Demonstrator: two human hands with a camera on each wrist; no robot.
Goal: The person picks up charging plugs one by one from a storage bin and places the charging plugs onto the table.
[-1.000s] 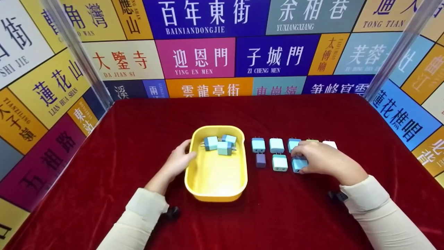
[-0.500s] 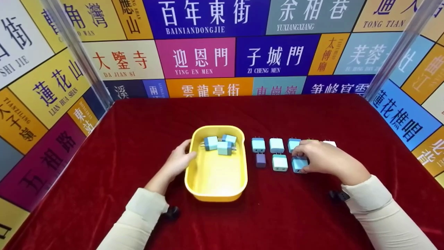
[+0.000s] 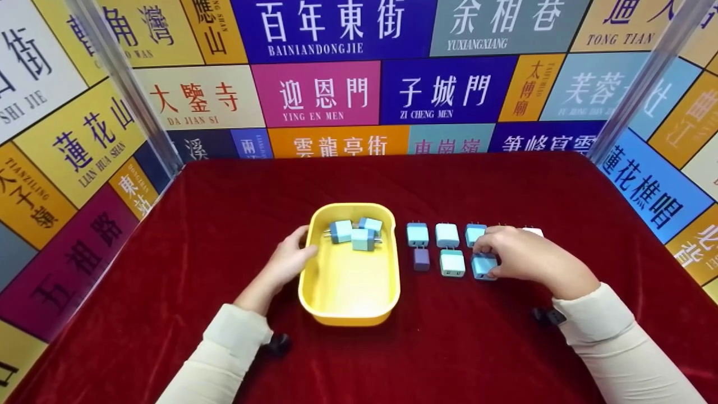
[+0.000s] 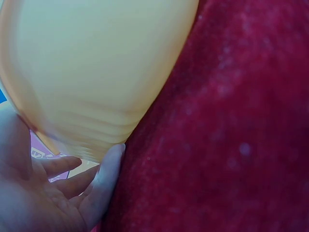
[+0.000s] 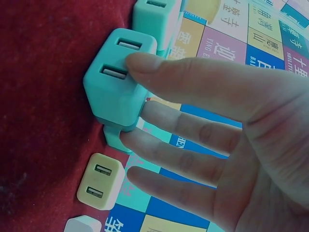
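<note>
My right hand (image 3: 521, 255) has its thumb on the port face of a blue two-port USB charger (image 3: 483, 266) and its fingers at the charger's far end. In the right wrist view this charger (image 5: 118, 79) looks teal, with the thumb over the edge of its ports. My left hand (image 3: 289, 258) holds the left wall of a yellow plastic bin (image 3: 350, 321); in the left wrist view its fingers lie along the bin's outer wall (image 4: 96, 58). Three blue chargers, such as the nearest one (image 3: 363, 240), lie at the bin's far end.
Left of the right hand are a purple charger (image 3: 421, 260) and a mint charger (image 3: 452, 263). Behind them runs a row with a blue charger (image 3: 417, 234), a pale one (image 3: 447, 234) and others partly hidden by the hand. Red cloth (image 3: 359, 179) covers the table; a sign-printed wall stands behind.
My right hand has shifted very slightly to the right, covering more of the back-row chargers. The left hand and the bin have stayed still.
</note>
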